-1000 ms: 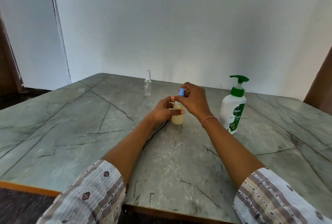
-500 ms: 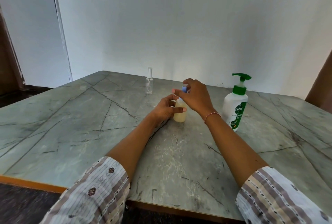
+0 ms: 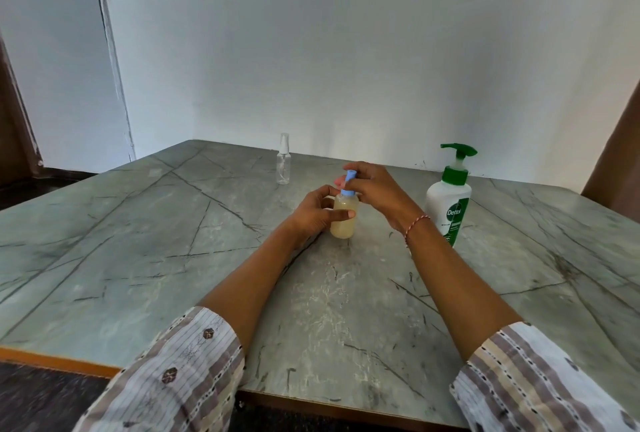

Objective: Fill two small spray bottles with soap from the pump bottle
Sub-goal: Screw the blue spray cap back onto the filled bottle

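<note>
— Can you see the whole filled spray bottle (image 3: 343, 220)?
— No. Your left hand (image 3: 317, 213) covers its near side, and your right hand (image 3: 375, 192) hides part of the blue spray top (image 3: 349, 183).
— And the pump bottle (image 3: 448, 204)?
— Your right wrist cuts across its lower label; the small print is unreadable.
— Your sleeves?
— Both run off the bottom edge.

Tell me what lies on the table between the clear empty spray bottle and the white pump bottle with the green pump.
In the head view, only bare grey marble table lies between clear spray bottle and white pump bottle.
</note>
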Action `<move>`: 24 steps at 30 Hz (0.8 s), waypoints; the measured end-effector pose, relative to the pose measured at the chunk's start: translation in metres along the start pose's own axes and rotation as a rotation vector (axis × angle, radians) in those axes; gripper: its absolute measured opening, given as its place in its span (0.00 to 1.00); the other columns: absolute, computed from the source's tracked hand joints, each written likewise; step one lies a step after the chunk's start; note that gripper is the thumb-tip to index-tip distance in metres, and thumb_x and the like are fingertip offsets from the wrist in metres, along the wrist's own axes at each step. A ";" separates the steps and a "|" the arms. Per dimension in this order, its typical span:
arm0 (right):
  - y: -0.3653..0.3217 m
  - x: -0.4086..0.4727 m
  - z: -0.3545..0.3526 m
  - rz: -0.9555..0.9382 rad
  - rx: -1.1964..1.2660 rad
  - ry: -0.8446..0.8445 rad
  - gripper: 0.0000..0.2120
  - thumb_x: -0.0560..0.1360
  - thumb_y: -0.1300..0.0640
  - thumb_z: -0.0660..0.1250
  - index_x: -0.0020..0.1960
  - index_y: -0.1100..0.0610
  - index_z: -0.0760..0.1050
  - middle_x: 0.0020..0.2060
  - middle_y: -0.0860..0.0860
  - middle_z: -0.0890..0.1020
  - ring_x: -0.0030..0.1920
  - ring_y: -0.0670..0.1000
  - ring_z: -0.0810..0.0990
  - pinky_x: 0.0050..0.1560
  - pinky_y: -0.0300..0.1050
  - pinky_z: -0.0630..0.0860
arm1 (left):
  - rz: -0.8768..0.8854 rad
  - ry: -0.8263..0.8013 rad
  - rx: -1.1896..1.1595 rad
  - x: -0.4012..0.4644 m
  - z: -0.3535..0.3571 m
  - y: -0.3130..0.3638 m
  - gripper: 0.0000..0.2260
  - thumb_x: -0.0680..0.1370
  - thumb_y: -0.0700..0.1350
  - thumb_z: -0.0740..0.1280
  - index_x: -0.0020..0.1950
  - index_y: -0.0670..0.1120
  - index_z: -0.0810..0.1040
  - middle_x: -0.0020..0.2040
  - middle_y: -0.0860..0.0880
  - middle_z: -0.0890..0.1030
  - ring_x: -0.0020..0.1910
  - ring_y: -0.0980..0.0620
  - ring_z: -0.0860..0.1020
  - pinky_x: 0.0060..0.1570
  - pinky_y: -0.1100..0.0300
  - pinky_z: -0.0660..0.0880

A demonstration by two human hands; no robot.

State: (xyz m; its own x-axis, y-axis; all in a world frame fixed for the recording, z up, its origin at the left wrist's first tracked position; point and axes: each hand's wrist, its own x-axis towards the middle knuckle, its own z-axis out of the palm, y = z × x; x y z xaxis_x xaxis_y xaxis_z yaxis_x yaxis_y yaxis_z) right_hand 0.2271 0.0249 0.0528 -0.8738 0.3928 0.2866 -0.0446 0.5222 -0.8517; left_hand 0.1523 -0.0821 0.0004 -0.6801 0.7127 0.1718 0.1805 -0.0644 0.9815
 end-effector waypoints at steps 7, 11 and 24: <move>0.005 -0.004 0.017 -0.181 -0.426 0.365 0.10 0.69 0.54 0.73 0.44 0.61 0.79 0.39 0.54 0.82 0.39 0.51 0.79 0.39 0.41 0.73 | 0.017 0.005 0.023 0.002 0.000 0.000 0.19 0.72 0.36 0.70 0.62 0.42 0.71 0.55 0.40 0.76 0.54 0.44 0.76 0.50 0.53 0.76; 0.004 0.000 0.010 -0.024 -0.271 0.098 0.13 0.72 0.53 0.70 0.48 0.63 0.78 0.45 0.56 0.81 0.47 0.54 0.79 0.47 0.47 0.76 | 0.012 -0.011 -0.048 0.002 -0.003 -0.003 0.20 0.72 0.33 0.69 0.64 0.39 0.71 0.55 0.40 0.77 0.56 0.42 0.76 0.56 0.48 0.75; 0.023 -0.003 0.027 -0.059 -0.067 0.361 0.07 0.71 0.56 0.71 0.44 0.60 0.83 0.38 0.55 0.84 0.30 0.44 0.75 0.33 0.32 0.70 | 0.125 0.192 0.167 0.006 0.003 -0.010 0.14 0.70 0.38 0.72 0.55 0.39 0.79 0.51 0.40 0.82 0.51 0.44 0.81 0.54 0.51 0.77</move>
State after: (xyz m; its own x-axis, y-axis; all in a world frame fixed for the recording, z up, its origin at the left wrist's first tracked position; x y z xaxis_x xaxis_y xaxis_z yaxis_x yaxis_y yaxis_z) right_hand 0.2159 0.0156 0.0204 -0.6430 0.5958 0.4812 -0.0475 0.5960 -0.8015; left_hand 0.1485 -0.0748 -0.0082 -0.7641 0.5604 0.3195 0.3754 -0.0164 0.9267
